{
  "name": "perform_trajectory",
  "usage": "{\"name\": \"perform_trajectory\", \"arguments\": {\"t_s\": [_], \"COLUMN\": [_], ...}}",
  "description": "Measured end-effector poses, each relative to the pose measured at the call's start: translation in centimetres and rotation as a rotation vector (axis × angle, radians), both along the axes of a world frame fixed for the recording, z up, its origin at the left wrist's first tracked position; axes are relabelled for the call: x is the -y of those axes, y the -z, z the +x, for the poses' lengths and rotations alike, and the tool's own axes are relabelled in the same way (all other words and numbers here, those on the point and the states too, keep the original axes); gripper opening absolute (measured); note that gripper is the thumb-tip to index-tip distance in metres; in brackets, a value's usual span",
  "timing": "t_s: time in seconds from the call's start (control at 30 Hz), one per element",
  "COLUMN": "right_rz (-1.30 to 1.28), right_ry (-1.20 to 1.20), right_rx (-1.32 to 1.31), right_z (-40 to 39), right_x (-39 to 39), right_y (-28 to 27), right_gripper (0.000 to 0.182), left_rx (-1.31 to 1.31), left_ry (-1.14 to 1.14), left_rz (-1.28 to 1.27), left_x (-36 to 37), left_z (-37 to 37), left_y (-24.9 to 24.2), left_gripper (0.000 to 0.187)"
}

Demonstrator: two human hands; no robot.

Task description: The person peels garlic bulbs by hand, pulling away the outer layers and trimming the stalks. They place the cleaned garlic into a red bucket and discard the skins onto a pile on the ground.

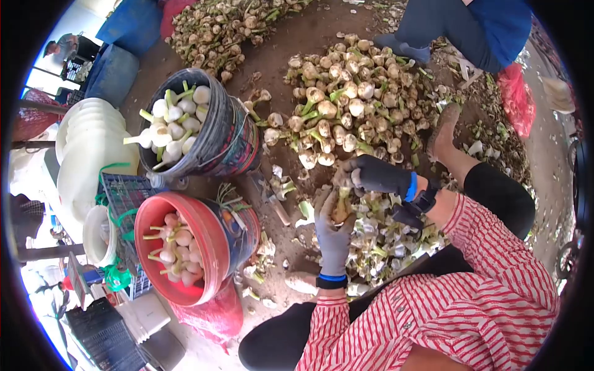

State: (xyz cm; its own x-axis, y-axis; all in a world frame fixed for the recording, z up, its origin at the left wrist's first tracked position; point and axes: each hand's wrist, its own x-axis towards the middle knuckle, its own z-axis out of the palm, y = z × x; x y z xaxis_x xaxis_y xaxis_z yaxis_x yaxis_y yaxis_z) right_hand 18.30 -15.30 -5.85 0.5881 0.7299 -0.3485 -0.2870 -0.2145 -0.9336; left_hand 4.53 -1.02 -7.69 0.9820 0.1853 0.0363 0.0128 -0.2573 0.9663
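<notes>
Wrapped round a brownish garlic bulb, my left hand wears a grey glove. My right hand, in a dark glove, is closed at the top of that bulb, its fingertips close to the left ones; whether it grips a tool is too small to tell. Beneath both hands lie peeled skins and leaf scraps. Beyond them rises a heap of unpeeled garlic. Cleaned white bulbs fill part of a black bucket, and more bulbs lie in a red bucket.
A second garlic heap lies at the top. Another person's dark-clothed legs are at the upper right, near a red net bag. Crates, a white container and a pink bag stand at the left.
</notes>
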Motion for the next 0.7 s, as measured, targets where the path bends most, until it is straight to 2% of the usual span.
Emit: {"name": "perform_trajectory", "arguments": {"t_s": [0.03, 0.07, 0.1, 0.13, 0.2, 0.23, 0.4, 0.47, 0.5, 0.57, 0.7], "right_rz": [0.412, 0.614, 0.418, 0.219, -0.059, -0.045, -0.119, -0.025, -0.026, -0.117, -0.064], "right_ry": [0.084, 0.122, 0.179, 0.235, -0.046, 0.160, 0.087, 0.061, 0.063, -0.044, -0.035], "right_rx": [-0.246, -0.229, -0.027, 0.176, 0.283, 0.383, 0.441, 0.500, 0.501, 0.274, 0.293], "right_z": [-0.7, -1.5, -2.5, -3.3, -3.7, -5.2, -5.5, -5.5, -5.3, -5.0, -4.8], "right_x": [-0.1, -0.3, -0.5, -0.7, -0.7, -1.2, -1.0, -0.6, -0.4, 0.1, 0.7], "right_y": [0.4, -1.9, -1.8, -1.6, -1.2, -1.0, -1.8, -2.0, -2.2, -2.8, -2.2], "right_gripper": [0.021, 0.030, 0.037, 0.043, 0.047, 0.041, 0.028, 0.024, 0.024, 0.019, 0.018], "left_rx": [-0.095, -0.184, -0.112, -0.103, -0.077, -0.044, -0.046, -0.028, -0.029, -0.027, -0.054], "left_ry": [-0.076, -0.152, -0.149, -0.151, -0.166, -0.148, -0.136, -0.126, -0.130, -0.130, -0.101], "left_rz": [-0.363, -0.728, -0.771, -0.767, -0.659, -0.617, -0.455, -0.404, -0.435, -0.466, -0.672], "left_x": [0.3, 0.6, 0.4, 0.3, 0.6, 0.8, 0.8, 0.7, 0.6, 0.6, -0.1], "left_z": [-0.3, -0.5, -0.6, -0.7, -1.1, -1.3, -2.2, -2.4, -2.5, -2.5, -3.0], "left_y": [-1.3, -2.8, -3.2, -3.7, -4.6, -5.0, -4.8, -4.3, -3.9, -3.9, -4.0], "left_gripper": [0.064, 0.060, 0.057, 0.057, 0.057, 0.057, 0.056, 0.055, 0.056, 0.057, 0.060]}}
